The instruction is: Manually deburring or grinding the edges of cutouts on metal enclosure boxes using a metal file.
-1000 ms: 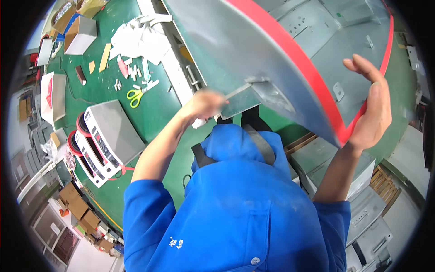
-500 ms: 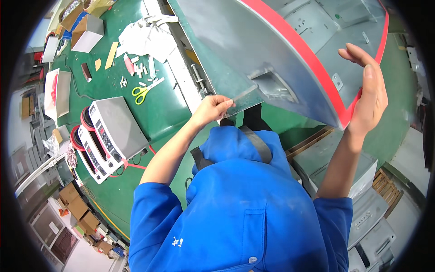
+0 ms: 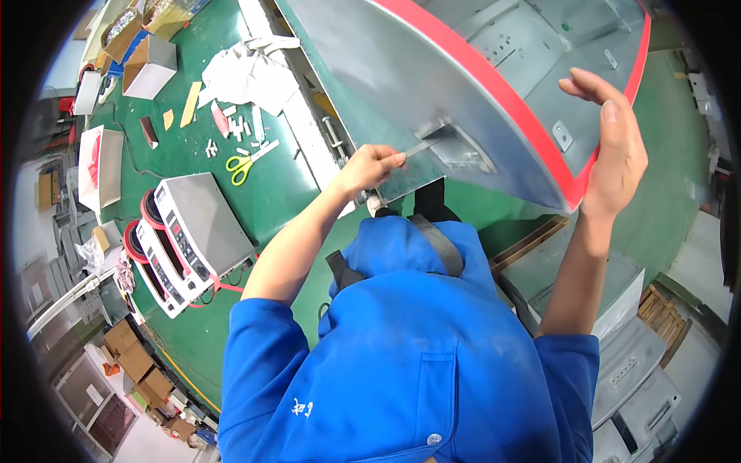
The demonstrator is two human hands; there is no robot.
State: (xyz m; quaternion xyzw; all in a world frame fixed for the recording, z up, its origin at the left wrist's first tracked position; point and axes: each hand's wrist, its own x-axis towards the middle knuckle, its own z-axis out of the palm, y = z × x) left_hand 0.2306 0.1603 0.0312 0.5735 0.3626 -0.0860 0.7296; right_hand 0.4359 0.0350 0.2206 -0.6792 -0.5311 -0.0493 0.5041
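A large grey metal panel [image 3: 401,85] with a red stripe [image 3: 494,100] along its edge stands tilted over the green bench [image 3: 270,201]. My left hand [image 3: 370,166] is shut on a thin metal blade [image 3: 423,147]. The blade's tip reaches into a small rectangular recess [image 3: 459,150] in the panel. My right hand [image 3: 614,147] rests its palm against the panel's red corner, with the fingers stretched out and apart. My blue jacket fills the lower middle of the view.
Yellow-handled scissors [image 3: 243,163], white paper scraps [image 3: 247,73] and small parts lie on the bench to the left. Two grey desk instruments [image 3: 197,231] stand at the bench's near left edge. An open cardboard box [image 3: 150,65] sits farther back. Grey metal housings [image 3: 617,309] stand at lower right.
My left hand has shifted slightly right and up, bringing the blade into the recess. My right hand has risen a little along the red corner.
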